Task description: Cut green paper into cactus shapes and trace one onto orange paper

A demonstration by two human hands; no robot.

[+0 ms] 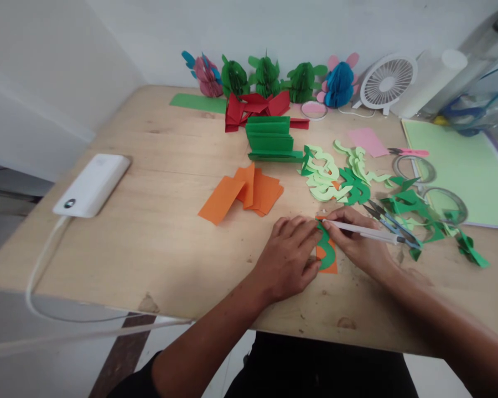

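My right hand [359, 240] is closed round a white pen [363, 230], its tip at the upper edge of a curvy green paper cutout [327, 251]. That cutout lies on a piece of orange paper [332, 268], which shows along its edges. My left hand [288, 254] rests with its fingers laid over the left side of both papers, partly hiding them. Further left, several orange paper pieces [268, 192] overlap in a loose pile. Just beyond my right hand are light green curvy cutouts [321, 166] and blue-handled scissors [392, 222].
Folded green paper [269, 135] and red paper [257, 105] lie farther back. Several honeycomb paper figures [266, 77] line the wall beside a white fan [387, 83]. Tape rolls [446, 203] and green scraps [413, 204] sit right; a cabled power bank [92, 185] lies left.
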